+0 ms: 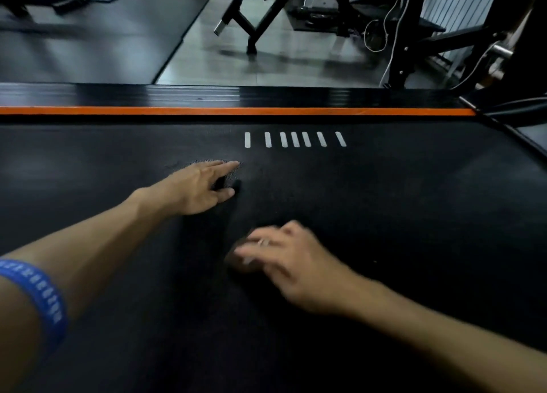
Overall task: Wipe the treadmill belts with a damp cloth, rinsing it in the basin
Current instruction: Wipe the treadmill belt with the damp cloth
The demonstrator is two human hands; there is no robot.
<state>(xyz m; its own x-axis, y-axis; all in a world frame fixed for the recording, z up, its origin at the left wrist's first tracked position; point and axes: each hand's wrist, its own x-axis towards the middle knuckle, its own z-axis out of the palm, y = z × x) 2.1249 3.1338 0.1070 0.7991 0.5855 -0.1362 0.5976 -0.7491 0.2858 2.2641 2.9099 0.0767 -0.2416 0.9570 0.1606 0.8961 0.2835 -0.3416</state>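
The right hand [293, 262] is low over the black treadmill belt [414, 215], blurred, its fingers bent over a dark brownish cloth [241, 264] that shows only as a small wad under and just beyond the fingertips, on the side toward the left hand. The cloth lies against the belt (how tightly the fingers close on it I cannot tell through the blur, though they curl down onto it). A thin pale glint sits on one finger.

The left hand [201, 187] is further out and to the left, lying flat on the belt with fingers straight and together, thumb spread apart, holding nothing. Its forearm runs back to the lower left, where a blue wristband [41, 299] with white marks circles the arm.

Beyond the left hand, a row of seven short white stripes [294, 139] is printed on the belt. Past them runs an orange strip [236, 111] along the belt's far edge, then a ribbed black side rail [192, 95]. Behind the rail lies grey floor [281, 64] with dark matting to the left, and a black weight bench frame [257, 16] stands on it; white cables [387, 28] hang at the right by more black equipment.
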